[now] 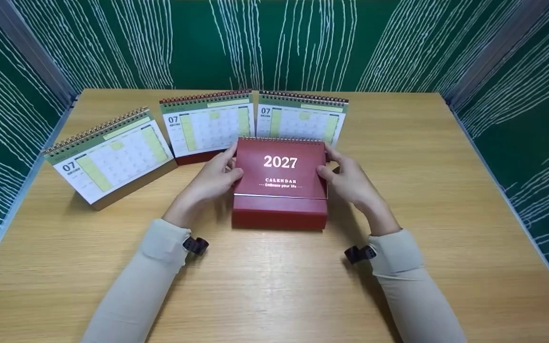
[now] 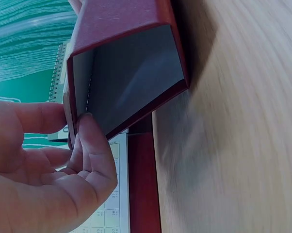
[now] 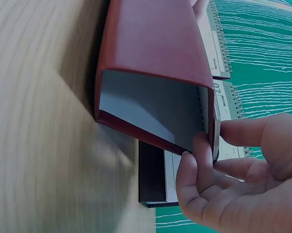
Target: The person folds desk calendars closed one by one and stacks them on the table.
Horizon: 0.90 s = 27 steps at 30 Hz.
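Note:
In the head view a red desk calendar point(image 1: 279, 205), marked 2027, stands on the table between both hands. My left hand point(image 1: 213, 174) pinches its left edge, thumb on the front cover and fingers behind. On the right edge my right hand point(image 1: 350, 178) grips it the same way. Both wrist views look into the hollow, grey-lined stand point(image 2: 131, 73) of the calendar from its ends. Some fingertips of the left hand point(image 2: 54, 179) reach inside that hollow; so do those of the right hand point(image 3: 248, 179). The calendar's back is hidden in the head view.
Three more desk calendars stand open at July behind and to the left: one at far left point(image 1: 112, 157), one in the middle point(image 1: 208, 124), one at right point(image 1: 303, 114), partly covered by the red one. Green walls point(image 1: 293, 43) with white streaks border the wooden table point(image 1: 422, 190).

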Each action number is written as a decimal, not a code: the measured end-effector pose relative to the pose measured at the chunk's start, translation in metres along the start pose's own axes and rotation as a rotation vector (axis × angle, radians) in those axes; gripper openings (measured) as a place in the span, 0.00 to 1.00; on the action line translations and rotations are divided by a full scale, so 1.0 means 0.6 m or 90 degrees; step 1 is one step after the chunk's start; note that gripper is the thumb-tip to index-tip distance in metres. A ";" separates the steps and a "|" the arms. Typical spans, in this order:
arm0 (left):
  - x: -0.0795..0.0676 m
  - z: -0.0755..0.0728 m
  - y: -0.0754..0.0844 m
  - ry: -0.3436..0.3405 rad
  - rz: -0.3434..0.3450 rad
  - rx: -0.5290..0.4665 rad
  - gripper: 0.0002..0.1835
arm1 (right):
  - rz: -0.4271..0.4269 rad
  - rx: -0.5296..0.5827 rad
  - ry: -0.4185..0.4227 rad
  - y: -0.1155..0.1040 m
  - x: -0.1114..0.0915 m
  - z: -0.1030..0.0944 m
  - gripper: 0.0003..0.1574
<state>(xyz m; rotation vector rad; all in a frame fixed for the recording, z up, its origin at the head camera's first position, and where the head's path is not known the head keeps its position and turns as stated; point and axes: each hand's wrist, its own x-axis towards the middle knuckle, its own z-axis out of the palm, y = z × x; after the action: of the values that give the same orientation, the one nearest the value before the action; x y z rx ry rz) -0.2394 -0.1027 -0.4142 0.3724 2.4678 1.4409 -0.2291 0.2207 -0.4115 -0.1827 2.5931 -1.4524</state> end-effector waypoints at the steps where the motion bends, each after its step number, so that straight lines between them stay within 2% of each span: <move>1: 0.000 0.000 -0.001 -0.001 0.001 0.002 0.43 | 0.001 -0.004 0.001 0.000 0.000 0.000 0.43; 6: 0.000 0.000 -0.007 -0.005 -0.003 0.003 0.42 | 0.000 -0.016 0.001 -0.001 0.001 0.005 0.43; 13: 0.000 0.003 -0.008 0.004 -0.020 -0.011 0.42 | 0.004 0.011 -0.015 0.003 0.003 0.007 0.43; 20: -0.002 0.003 -0.008 -0.017 -0.047 -0.039 0.42 | -0.001 0.021 -0.022 0.006 0.004 0.011 0.43; 27: -0.004 0.005 -0.012 -0.021 -0.020 -0.046 0.43 | 0.011 0.020 -0.049 0.008 0.004 0.015 0.44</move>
<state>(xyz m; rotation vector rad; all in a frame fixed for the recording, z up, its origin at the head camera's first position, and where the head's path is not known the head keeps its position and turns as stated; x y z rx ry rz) -0.2365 -0.1047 -0.4217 0.3381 2.3779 1.4934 -0.2300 0.2154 -0.4202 -0.2073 2.5039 -1.4492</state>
